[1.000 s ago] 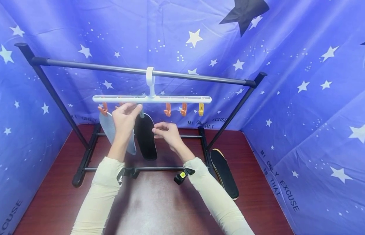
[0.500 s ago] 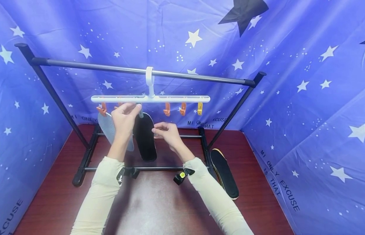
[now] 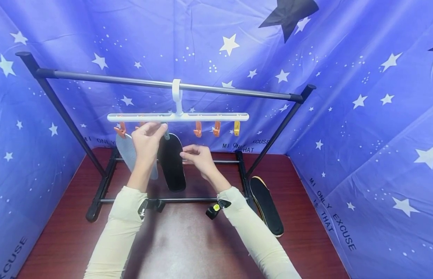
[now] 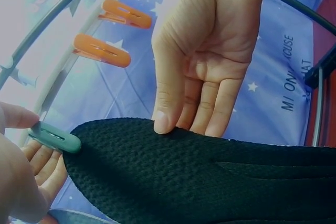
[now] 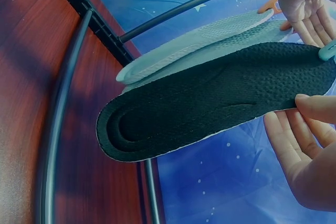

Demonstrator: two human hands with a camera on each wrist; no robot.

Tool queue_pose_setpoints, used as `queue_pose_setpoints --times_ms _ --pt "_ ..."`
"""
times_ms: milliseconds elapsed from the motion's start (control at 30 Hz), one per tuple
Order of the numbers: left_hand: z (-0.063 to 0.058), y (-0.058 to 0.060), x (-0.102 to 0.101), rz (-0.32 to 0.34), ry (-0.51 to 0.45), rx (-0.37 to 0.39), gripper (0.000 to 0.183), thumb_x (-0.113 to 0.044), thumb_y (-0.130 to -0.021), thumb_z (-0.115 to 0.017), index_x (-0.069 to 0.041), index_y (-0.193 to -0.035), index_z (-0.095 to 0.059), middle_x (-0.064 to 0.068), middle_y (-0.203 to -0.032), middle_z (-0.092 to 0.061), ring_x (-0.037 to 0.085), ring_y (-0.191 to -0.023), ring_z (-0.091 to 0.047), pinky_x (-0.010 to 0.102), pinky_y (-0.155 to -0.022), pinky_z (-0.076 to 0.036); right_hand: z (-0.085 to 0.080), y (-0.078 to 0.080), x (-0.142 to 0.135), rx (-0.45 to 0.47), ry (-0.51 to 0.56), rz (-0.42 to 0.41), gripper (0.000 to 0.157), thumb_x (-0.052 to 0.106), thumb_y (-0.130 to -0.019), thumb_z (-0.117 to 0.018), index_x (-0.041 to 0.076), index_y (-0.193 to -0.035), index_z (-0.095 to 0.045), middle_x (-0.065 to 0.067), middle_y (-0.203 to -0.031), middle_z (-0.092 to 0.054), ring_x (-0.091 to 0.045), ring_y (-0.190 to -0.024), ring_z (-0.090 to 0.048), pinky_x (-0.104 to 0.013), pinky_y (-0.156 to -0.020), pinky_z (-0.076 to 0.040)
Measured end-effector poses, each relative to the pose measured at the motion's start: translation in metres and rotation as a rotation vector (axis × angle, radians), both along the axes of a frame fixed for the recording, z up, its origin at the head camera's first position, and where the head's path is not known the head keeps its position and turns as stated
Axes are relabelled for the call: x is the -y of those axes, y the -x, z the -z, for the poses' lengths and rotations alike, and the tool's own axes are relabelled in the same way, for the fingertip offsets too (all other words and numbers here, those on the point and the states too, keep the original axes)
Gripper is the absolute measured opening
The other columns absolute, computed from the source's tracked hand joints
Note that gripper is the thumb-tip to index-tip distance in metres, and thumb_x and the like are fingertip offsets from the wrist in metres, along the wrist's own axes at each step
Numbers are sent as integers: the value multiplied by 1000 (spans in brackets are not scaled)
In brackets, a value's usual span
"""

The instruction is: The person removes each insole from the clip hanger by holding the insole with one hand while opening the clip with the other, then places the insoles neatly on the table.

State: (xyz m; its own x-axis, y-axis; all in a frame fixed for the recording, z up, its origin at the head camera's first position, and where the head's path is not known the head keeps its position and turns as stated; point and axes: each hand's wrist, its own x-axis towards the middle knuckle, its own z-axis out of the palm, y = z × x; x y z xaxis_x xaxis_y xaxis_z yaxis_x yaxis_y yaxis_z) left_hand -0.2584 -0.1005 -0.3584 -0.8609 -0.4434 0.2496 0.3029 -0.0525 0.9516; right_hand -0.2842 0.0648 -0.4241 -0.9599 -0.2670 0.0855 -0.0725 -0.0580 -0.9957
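A black insole hangs toe up from a grey-green clip on the white hanger. My left hand pinches that clip between thumb and fingers; the clip's tip overlaps the insole's top end. Lower down, my right hand holds the insole's right edge, thumb on the front face and fingers behind. Two light grey insoles hang to the left, partly hidden by my left hand and forearm in the head view. An orange clip grips the outermost one.
Two orange clips and a yellow clip hang on the hanger's right half, holding nothing. A black metal rack bears the hanger. Another black insole lies on the red-brown table by the rack's right foot. Starry blue cloth surrounds the table.
The hanger and the grey insole have shifted slightly left since the earliest frame. Both hands keep almost the same place and hold on the clip and black insole.
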Motion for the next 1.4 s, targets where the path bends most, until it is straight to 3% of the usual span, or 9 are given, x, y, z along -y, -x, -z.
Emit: queue_pose_setpoints --times_ms 100,333,500,700,900,1400 --pt "0 1 0 2 -8 0 29 -7 -88 -76 7 -114 -73 28 -115 -72 0 -89 -70 27 -98 -57 0 0 0 3 4 0 22 -10 -90 -68 -21 -108 -64 -1 -83 -71 -7 -72 -69 -61 -89 -57" --pt "1 2 -1 16 -30 -5 30 -5 -88 -76 8 -114 -73 3 -96 -75 2 -89 -70 29 -98 -58 -1 0 -1 1 -5 6 22 -10 -90 -68 -21 -109 -64 0 -83 -70 -8 -71 -70 -56 -86 -60" --pt "1 2 -1 21 -29 -7 30 -6 -88 -75 8 -115 -73 3 -98 -74 2 -90 -70 30 -99 -57 -1 0 -3 0 5 4 22 -11 -90 -68 -22 -109 -63 -3 -84 -71 -8 -72 -70 -63 -90 -55" --pt "2 2 -2 21 -27 -19 30 -7 -88 -76 8 -114 -73 -4 -92 -73 2 -89 -70 29 -98 -58 -1 1 -4 -4 2 7 22 -11 -90 -68 -21 -109 -64 -3 -84 -72 -8 -72 -70 -53 -84 -61" --pt "3 2 -2 21 -24 -10 30 -8 -88 -76 8 -114 -73 2 -96 -74 2 -89 -69 27 -96 -58 -1 0 -5 11 -1 10 22 -11 -90 -68 -21 -109 -64 0 -83 -71 -8 -72 -70 -50 -82 -63" --pt "6 4 -2 47 -18 -41 30 -6 -89 -75 11 -113 -71 -25 -77 -68 1 -86 -70 19 -89 -58 -3 0 -9 14 -14 8 23 -10 -90 -68 -20 -110 -64 -8 -88 -72 -8 -73 -70 -39 -75 -65"
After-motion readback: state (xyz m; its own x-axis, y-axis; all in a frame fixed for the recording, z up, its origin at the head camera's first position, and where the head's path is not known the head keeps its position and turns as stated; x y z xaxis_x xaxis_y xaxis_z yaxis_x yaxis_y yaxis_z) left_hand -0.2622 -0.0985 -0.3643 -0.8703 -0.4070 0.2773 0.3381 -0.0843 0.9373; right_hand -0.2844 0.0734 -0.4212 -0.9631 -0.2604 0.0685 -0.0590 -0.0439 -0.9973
